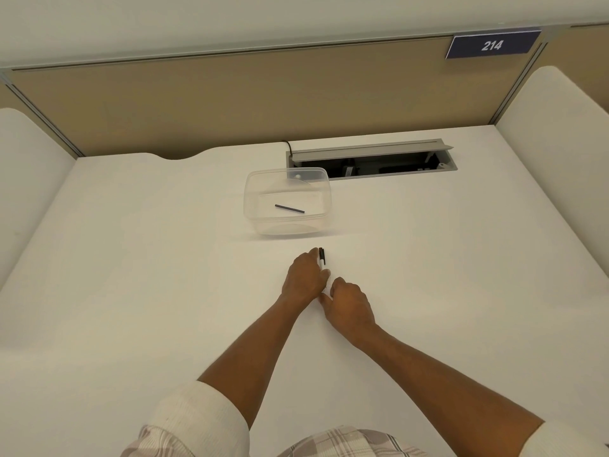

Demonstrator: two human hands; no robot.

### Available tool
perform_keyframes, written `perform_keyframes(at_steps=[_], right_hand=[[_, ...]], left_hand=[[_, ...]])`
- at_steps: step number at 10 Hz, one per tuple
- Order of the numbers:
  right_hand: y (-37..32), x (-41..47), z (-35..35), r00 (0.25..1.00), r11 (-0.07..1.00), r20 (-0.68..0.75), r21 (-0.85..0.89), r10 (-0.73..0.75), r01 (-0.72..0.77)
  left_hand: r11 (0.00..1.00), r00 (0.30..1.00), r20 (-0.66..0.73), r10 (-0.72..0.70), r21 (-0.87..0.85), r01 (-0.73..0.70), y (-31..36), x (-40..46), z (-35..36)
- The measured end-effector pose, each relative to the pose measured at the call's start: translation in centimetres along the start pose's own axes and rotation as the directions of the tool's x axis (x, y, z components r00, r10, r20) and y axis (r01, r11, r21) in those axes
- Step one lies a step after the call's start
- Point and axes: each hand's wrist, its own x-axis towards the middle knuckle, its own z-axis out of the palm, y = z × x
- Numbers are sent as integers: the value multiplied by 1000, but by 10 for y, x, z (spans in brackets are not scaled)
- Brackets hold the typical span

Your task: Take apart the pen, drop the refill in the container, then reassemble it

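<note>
White desk (131, 258), padded side panel on the far left, tan partition behind. Left of centre, near the back: clear plastic container (286, 201), open top, no lid on it, sitting flat on the desk. Inside, a thin dark refill (289, 208) lies on the container floor, angled slightly, clear of the walls. Just behind and right of the container: open cable tray (372, 159) recessed in the desk, flap up, dark hardware inside, a black cable coming out at its left corner. In front of the container, mid-desk, both hands meet. Left hand (304, 278) curled closed around the pen (321, 257); the pen's black clip end sticks out past the fingertips toward the container, with a short stretch of white barrel showing below it. Rest of the barrel is hidden in the grip. Right hand (351, 303) just beside and touching the left, fingers bunched narrow and pinched at the near end of the pen; what exactly they hold is hidden, can't tell if it's the barrel or a separate piece. Forearms bare, sleeves rolled up, plaid shirt at the bottom edge. Top right on the partition: blue plate reading 214 (492, 45). Another padded panel at the far right.
</note>
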Motion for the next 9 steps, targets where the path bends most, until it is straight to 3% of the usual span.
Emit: perform_keyframes(at_steps=[2, 4, 5, 7, 9], right_hand=[[4, -2, -4, 999, 1000, -43, -21, 0, -1], [21, 2, -14, 981, 996, -174, -36, -86, 81], [40, 5, -14, 966, 987, -218, -118, -137, 113], [58, 1, -16, 982, 991, -167, -115, -87, 68], [71, -5, -5, 987, 984, -103, -137, -127, 112]], left_hand=[[1000, 1000, -21, -21, 8, 21, -7, -7, -2], [996, 992, -106, 67, 66, -60, -32, -31, -10], [995, 989, -140, 47, 98, -34, -51, -45, -11], [971, 992, -116, 45, 240, -16, -71, -69, -8], [943, 987, -123, 100, 328, -54, -89, -82, -1]])
